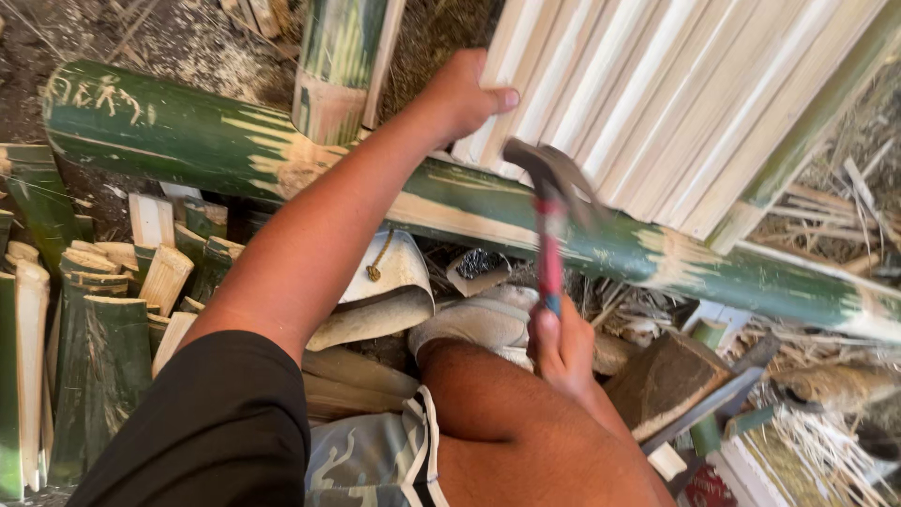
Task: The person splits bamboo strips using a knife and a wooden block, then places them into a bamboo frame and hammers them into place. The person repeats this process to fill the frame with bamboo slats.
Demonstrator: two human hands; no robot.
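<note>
- Against the green bamboo pole (235, 141), pale slat panel (676, 103) leans; left hand (465, 94) pressed flat on its edge.
- Right hand (561, 343) clamped on hammer (549, 202), head raised.
- Judgement: short, square blows; thumb clear.

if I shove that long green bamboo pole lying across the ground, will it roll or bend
The pole looks round and thick, so it would probably stay stiff and want to roll. The slats resting against it, steadied by the left hand, would likely hold it back. It looks heavy for one hand. The right hand holds a hammer.
</note>
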